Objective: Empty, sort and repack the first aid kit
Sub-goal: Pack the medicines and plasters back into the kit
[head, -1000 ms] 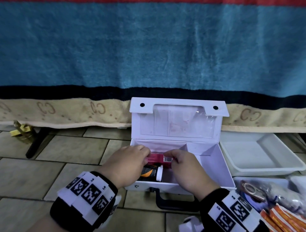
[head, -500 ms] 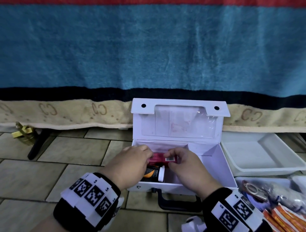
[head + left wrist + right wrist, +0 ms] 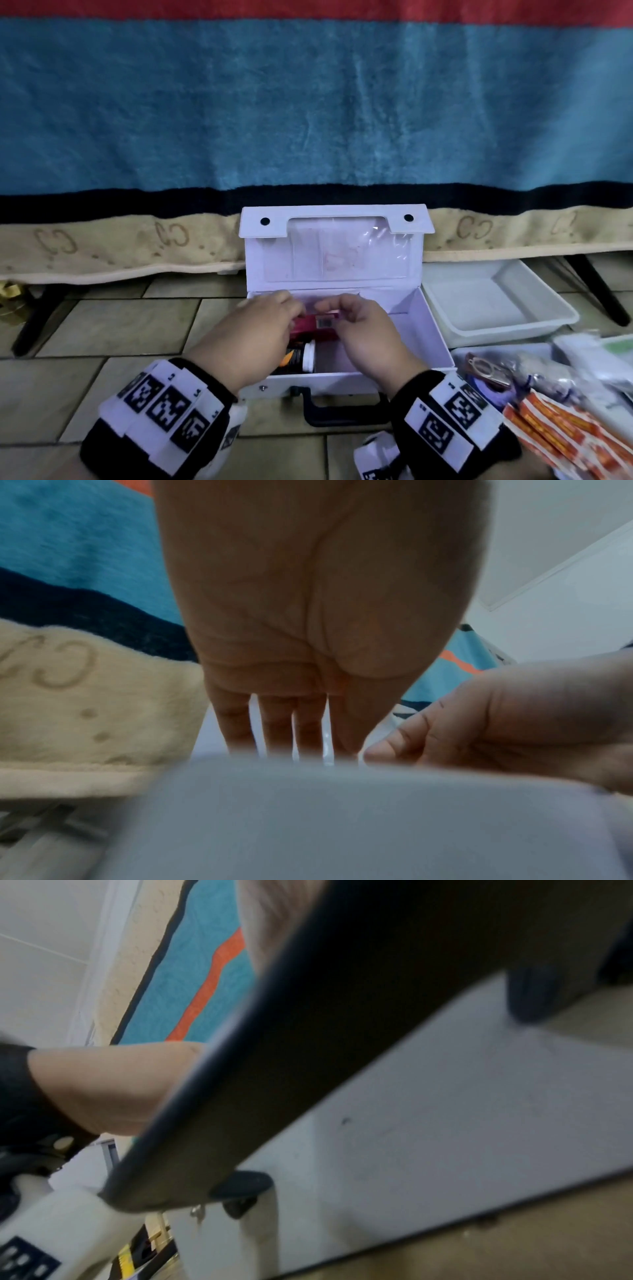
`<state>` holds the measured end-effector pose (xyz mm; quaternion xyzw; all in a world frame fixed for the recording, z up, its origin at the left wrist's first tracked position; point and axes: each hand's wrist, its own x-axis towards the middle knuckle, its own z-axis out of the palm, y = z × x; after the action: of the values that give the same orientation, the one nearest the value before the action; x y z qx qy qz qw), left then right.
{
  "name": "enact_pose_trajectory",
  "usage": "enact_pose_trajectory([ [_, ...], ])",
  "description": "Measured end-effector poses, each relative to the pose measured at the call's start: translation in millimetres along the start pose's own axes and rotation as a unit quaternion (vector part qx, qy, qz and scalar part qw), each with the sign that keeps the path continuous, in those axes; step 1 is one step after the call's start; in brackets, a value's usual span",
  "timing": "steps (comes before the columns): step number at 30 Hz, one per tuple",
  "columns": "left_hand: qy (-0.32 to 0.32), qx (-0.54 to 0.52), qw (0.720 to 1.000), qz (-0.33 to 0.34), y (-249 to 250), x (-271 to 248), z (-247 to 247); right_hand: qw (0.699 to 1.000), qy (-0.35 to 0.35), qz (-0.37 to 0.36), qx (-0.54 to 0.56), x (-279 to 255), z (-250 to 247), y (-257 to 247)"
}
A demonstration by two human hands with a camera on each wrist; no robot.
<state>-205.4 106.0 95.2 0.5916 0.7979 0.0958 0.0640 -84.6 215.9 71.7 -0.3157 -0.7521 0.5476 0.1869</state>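
The white first aid kit stands open on the tiled floor, its lid upright. Both hands are in its left compartment. My left hand holds the left end of a red box with a barcode, and my right hand pinches its top right edge. Under the box lies a bottle with a white cap. In the left wrist view my left fingers reach down behind the kit wall, tips hidden, beside the curled right hand. The right wrist view shows only the kit's black handle.
An empty white tray sits right of the kit. In front of it a second tray holds scissors, wrapped items and orange-white packets. A blue blanket hangs behind. A black leg stands at left.
Both hands have shifted a little toward the back of the left compartment with the red box. Its barcoded face now shows more between them.
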Motion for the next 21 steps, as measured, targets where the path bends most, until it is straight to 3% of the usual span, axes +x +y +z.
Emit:
enact_pose_trajectory([
  [3, 0.002, -0.012, 1.000, 0.020, 16.4, 7.2, -10.3, 0.995, 0.022, -0.019, 0.091, -16.4, -18.6, -12.0],
  [8, 0.000, -0.026, 0.998, 0.062, 57.2, 19.0, -24.6, 0.992, 0.092, -0.030, 0.083, -52.4, -81.4, -12.8],
  [14, -0.055, -0.014, 0.992, 0.112, 118.1, 38.0, -19.6, 0.958, 0.274, 0.046, -0.076, -93.5, -168.6, 23.6],
  [16, -0.083, 0.017, 0.988, 0.127, 136.3, 47.6, -13.7, 0.942, 0.278, 0.095, -0.165, -103.8, -180.1, 35.8],
  [21, -0.123, 0.066, 0.975, 0.172, 171.6, 73.0, -3.8, 0.911, 0.188, 0.144, -0.339, -110.2, -175.2, 43.8],
])
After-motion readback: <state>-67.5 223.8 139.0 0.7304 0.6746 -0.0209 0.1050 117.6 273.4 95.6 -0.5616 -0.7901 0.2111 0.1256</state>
